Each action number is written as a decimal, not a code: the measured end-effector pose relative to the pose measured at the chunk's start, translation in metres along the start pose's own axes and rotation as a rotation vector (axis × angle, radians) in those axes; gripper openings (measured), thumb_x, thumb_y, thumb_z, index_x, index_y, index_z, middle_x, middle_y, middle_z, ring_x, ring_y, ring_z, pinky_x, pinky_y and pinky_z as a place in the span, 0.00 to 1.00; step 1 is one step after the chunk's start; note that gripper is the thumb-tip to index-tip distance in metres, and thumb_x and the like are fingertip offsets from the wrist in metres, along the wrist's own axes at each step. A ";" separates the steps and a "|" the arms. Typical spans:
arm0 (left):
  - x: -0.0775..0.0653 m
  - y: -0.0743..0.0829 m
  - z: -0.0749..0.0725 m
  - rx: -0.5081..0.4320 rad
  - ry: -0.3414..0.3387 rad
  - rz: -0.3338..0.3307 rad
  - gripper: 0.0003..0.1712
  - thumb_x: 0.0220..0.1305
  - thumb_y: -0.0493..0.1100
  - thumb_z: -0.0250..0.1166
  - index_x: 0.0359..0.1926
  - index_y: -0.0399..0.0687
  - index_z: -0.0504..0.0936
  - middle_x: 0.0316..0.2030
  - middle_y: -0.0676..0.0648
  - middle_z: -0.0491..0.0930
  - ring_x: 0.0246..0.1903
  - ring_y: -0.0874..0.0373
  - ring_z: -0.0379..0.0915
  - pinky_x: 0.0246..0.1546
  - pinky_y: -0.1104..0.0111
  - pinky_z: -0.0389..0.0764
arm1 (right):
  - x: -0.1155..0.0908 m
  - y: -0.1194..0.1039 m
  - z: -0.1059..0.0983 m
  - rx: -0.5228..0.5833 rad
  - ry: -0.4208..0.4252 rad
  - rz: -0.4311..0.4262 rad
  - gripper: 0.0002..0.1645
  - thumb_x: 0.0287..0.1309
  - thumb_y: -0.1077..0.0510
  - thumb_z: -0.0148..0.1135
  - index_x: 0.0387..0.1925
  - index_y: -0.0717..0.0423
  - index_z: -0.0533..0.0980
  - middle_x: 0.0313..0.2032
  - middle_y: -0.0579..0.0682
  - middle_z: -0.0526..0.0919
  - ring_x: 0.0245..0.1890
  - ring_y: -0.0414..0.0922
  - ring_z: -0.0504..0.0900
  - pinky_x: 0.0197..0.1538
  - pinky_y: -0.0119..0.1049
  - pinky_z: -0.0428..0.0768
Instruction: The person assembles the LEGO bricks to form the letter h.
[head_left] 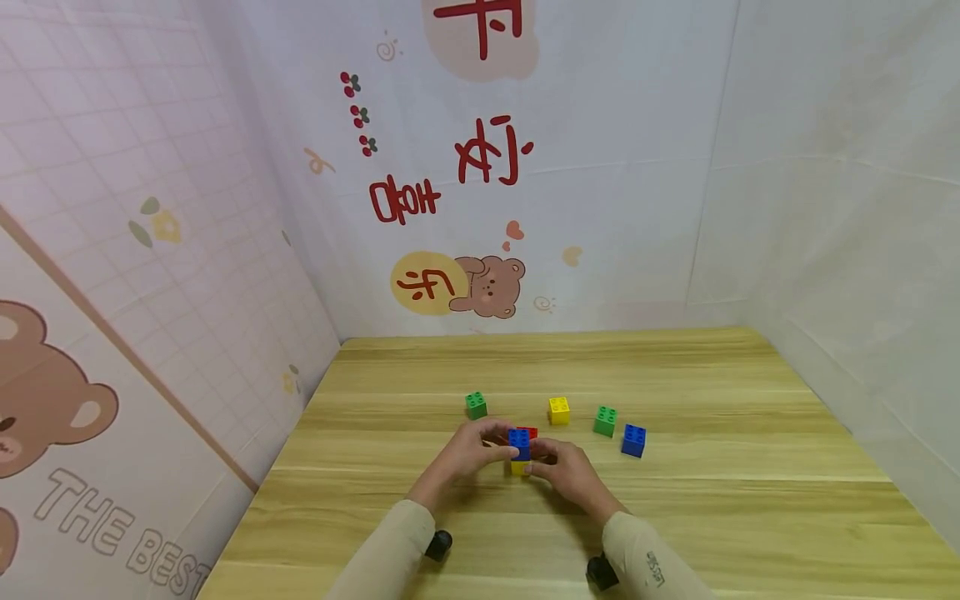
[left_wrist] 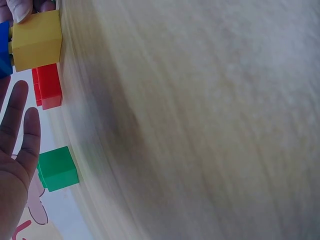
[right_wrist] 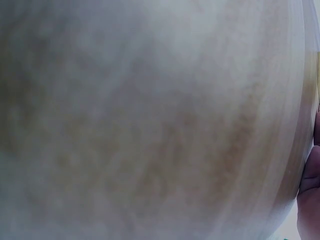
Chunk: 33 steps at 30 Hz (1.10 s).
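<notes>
A blue building block (head_left: 519, 444) stands on top of a yellow building block (head_left: 520, 468), the two stacked with studs between them in the left wrist view. My left hand (head_left: 474, 451) pinches the blue block from the left, thumb in front. From the right, my right hand (head_left: 568, 472) grips the yellow block; its thumb (left_wrist: 21, 9) lies against the yellow side. Just behind the stack sits a red block (left_wrist: 49, 86), mostly covered in the head view. Only the edge of the right hand (right_wrist: 309, 195) shows in the right wrist view.
Behind the hands, a green block (head_left: 476, 406) lies to the left. A second yellow block (head_left: 558, 410), another green block (head_left: 605, 421) and another blue block (head_left: 633, 441) are spread to the right on the wooden table (head_left: 735, 500). Printed cloth walls (head_left: 622, 167) enclose the table.
</notes>
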<state>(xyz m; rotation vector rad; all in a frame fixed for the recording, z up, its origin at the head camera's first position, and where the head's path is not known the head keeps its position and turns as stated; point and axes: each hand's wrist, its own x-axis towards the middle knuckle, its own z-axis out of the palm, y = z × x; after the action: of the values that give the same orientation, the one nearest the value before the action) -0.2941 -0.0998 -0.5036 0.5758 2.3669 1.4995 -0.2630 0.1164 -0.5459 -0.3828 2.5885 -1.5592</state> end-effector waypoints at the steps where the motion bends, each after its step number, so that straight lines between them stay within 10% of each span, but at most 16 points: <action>1: 0.000 0.000 0.000 0.001 -0.001 -0.001 0.15 0.64 0.48 0.70 0.51 0.54 0.84 0.42 0.54 0.82 0.47 0.52 0.76 0.50 0.57 0.77 | 0.000 0.000 0.000 0.001 -0.001 -0.001 0.22 0.61 0.54 0.69 0.55 0.58 0.80 0.49 0.52 0.84 0.48 0.50 0.82 0.54 0.50 0.79; 33: -0.001 0.000 0.002 0.008 0.005 -0.023 0.17 0.63 0.51 0.70 0.52 0.54 0.84 0.45 0.53 0.81 0.48 0.52 0.76 0.51 0.53 0.77 | -0.002 -0.005 -0.002 0.013 -0.024 0.011 0.23 0.61 0.55 0.69 0.56 0.60 0.79 0.50 0.53 0.84 0.48 0.50 0.82 0.54 0.51 0.78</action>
<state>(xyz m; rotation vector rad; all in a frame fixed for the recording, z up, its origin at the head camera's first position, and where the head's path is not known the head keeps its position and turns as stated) -0.2929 -0.0988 -0.5046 0.5452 2.3762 1.4835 -0.2605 0.1171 -0.5407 -0.3829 2.5573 -1.5571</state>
